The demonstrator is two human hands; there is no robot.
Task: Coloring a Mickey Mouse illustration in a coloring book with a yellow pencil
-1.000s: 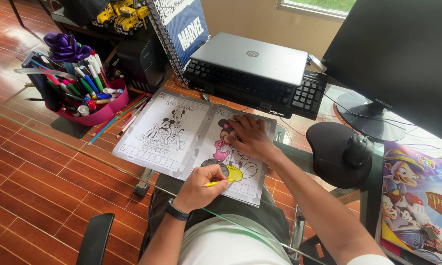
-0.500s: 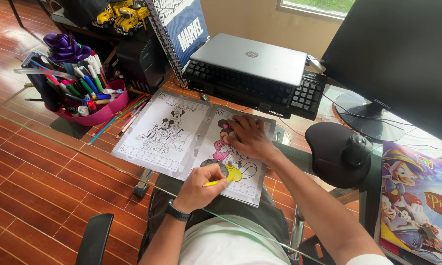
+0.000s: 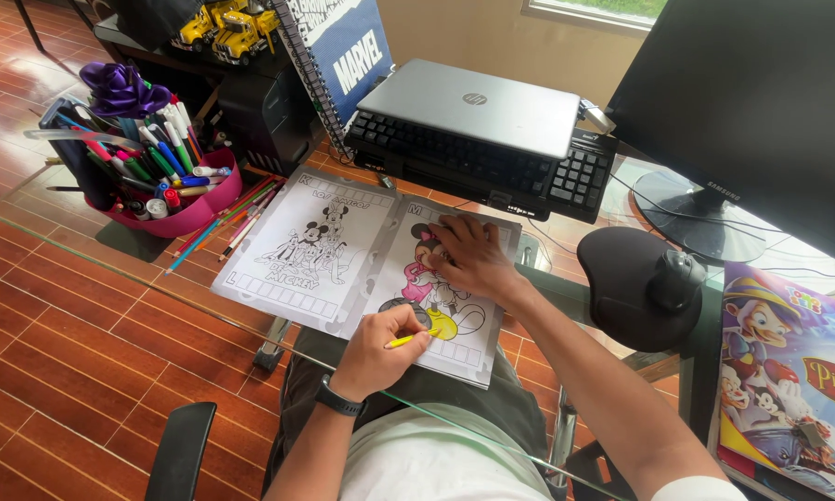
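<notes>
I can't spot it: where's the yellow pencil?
In the left hand, low in the head view; the yellow pencil tips onto the colouring book, below the right hand.

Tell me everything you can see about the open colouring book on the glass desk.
The colouring book lies open and flat on the glass desk, in front of the black keyboard. It looks like thin paper, printed in black outline. Its left page shows uncoloured cartoon mice; the right page shows one mouse figure partly coloured pink and yellow. The right hand presses flat on the right page, and the left hand holds a yellow pencil with its tip on the yellow area. Loose coloured pencils lie beside its left edge.
</notes>
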